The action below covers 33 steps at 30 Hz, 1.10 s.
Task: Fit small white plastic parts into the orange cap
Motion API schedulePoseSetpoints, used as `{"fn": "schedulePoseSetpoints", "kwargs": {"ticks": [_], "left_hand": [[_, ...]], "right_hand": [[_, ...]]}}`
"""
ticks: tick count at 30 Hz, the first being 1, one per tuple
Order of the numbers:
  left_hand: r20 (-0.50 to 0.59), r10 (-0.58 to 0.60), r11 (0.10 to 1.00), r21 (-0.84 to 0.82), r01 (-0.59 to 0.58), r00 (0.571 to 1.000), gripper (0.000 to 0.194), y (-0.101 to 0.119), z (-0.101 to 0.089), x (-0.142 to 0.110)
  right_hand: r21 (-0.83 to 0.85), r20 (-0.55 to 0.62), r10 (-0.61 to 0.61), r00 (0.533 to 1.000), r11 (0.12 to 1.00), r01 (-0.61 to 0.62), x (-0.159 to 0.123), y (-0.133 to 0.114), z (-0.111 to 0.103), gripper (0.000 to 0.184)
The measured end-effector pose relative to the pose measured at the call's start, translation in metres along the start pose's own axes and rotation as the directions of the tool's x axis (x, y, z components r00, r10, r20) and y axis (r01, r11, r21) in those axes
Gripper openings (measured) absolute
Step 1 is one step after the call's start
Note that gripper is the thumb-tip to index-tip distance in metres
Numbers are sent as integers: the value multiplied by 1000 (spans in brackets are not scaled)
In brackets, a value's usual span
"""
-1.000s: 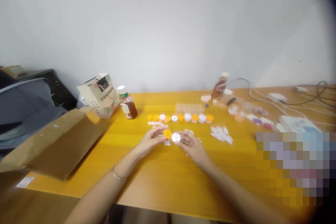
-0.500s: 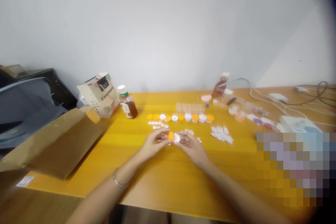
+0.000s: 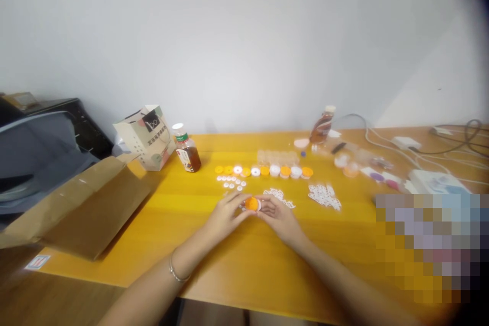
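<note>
Left hand [image 3: 228, 214]: fingers closed on the orange cap [image 3: 251, 203].
Right hand [image 3: 278, 214]: fingers pinching the same cap from the other side.
Cap: above the yellow desk [image 3: 244, 260], near the row of caps [image 3: 263, 171].

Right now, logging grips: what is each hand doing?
Left hand: closed on the orange cap.
Right hand: closed on the white piece pressed against that cap.

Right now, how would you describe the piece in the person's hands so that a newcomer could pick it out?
On the yellow table, look below the row of caps. Both hands, left hand and right hand, meet around an orange cap with a white rim. It alone is held off the table, while the others lie in line.
</note>
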<state>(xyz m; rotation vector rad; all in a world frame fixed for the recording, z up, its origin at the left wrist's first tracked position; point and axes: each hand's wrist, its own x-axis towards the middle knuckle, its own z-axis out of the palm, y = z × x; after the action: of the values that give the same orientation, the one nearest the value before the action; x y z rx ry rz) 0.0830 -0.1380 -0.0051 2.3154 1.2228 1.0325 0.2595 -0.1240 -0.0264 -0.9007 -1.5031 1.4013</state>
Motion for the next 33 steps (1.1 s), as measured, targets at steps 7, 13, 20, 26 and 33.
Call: {"fn": "schedulePoseSetpoints", "kwargs": {"ticks": [7, 13, 20, 26, 33], "left_hand": [[13, -3, 1000, 14, 3, 1000, 35, 2, 0, 0], [7, -34, 999, 1, 34, 999, 36, 0, 1, 1], [30, -40, 998, -38, 41, 999, 33, 2, -1, 0], [60, -31, 997, -75, 35, 998, 33, 3, -4, 1], [19, -66, 996, -62, 67, 998, 33, 1, 1, -2]], "right_hand": [[2, -18, 40, 999, 999, -40, -1, -1, 1, 32], [-5, -13, 50, 999, 999, -50, -1, -1, 1, 28], [9, -26, 27, 999, 1000, -27, -4, -3, 3, 25], [11, -14, 41, 999, 999, -41, -5, -4, 3, 23], [2, -19, 5, 1000, 1000, -5, -8, -5, 6, 23]]}}
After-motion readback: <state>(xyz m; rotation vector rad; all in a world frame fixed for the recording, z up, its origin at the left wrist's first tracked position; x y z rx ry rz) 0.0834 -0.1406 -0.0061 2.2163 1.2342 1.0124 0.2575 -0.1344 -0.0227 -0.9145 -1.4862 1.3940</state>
